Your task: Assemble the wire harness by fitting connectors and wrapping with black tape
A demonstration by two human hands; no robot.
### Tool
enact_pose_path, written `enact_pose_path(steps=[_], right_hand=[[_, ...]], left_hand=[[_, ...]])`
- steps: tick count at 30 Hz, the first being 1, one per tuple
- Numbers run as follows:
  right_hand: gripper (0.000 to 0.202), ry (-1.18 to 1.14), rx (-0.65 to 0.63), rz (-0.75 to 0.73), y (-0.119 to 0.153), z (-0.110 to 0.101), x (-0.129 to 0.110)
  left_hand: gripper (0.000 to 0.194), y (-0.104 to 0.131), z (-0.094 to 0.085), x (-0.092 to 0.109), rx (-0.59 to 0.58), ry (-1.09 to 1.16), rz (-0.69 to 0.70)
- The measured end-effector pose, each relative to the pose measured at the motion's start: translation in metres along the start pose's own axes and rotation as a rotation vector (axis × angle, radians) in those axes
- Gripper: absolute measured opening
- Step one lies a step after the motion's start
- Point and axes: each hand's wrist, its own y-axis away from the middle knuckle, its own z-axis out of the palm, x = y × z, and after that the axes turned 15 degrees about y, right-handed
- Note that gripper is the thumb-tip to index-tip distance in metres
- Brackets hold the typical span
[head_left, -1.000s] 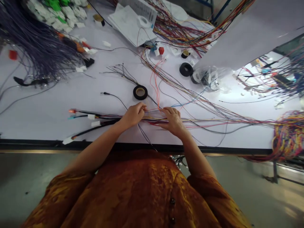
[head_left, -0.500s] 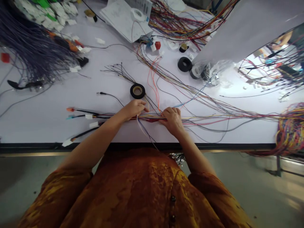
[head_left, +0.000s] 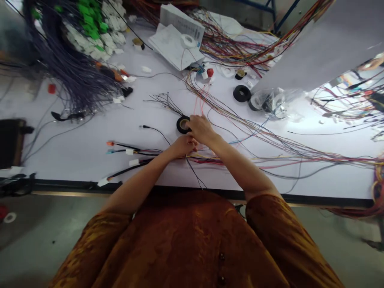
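Observation:
A long bundle of coloured wires [head_left: 210, 160] runs across the table near its front edge. My left hand [head_left: 183, 146] is closed on this bundle, over its left part. Just above it, my right hand [head_left: 201, 129] has its fingers on the right side of a black tape roll [head_left: 181, 125] and looks closed around it. Thin dark and white wires [head_left: 194, 172] hang from the bundle towards the table edge below my left hand. Black-sleeved branches with an orange connector [head_left: 110, 143] and white labels [head_left: 130, 152] lie to the left.
Purple cables [head_left: 81, 80] and green connectors [head_left: 90, 20] are heaped at the back left. Papers [head_left: 177, 46] lie at the back. Another black tape roll [head_left: 241, 93] sits beside a plastic bag of rolls [head_left: 270, 102]. Long wires [head_left: 255, 126] stretch to the right.
My right hand has left the wire bundle and moved up and left to the tape roll. My left hand stays at the bundle. The whole view has shifted, with the table lower and further right.

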Motion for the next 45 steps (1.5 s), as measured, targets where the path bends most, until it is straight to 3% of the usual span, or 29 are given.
enact_pose_path(steps=[3,8,11,14,17,20,24,30,37,45], right_hand=[[0.017,-0.147,0.061,-0.014,-0.028,0.007,0.012],[0.028,-0.359,0.206,0.231,-0.059,0.006,0.049],[0.018,-0.451,0.262,0.246,-0.031,-0.003,0.061],[0.013,-0.517,0.199,0.235,0.031,-0.006,0.059],[0.017,-0.544,0.082,0.317,0.090,0.006,0.052],[0.016,-0.544,0.024,0.400,0.119,0.026,0.045],[0.016,-0.564,0.024,0.439,0.121,0.046,0.043],[0.022,-0.713,0.027,0.396,0.117,0.054,0.050],[0.017,-0.715,0.086,0.395,0.116,0.052,0.052],[0.011,-0.642,0.182,0.509,0.119,0.062,0.034]], left_hand=[[0.036,0.000,0.000,-0.008,-0.018,0.070,-0.044],[0.049,0.003,0.001,-0.012,-0.024,0.215,-0.092],[0.041,0.004,0.000,-0.009,-0.028,0.296,-0.020],[0.035,0.005,-0.001,-0.007,-0.004,0.354,0.010],[0.032,0.005,0.000,-0.005,0.025,0.429,-0.024],[0.024,0.002,0.006,-0.002,0.057,0.537,-0.039],[0.018,-0.003,0.015,0.001,0.114,0.601,-0.110],[0.014,-0.004,0.021,0.002,0.134,0.653,-0.143],[0.022,-0.005,0.030,0.005,0.091,0.652,-0.038],[0.028,-0.005,0.027,0.002,0.010,0.620,-0.047]])
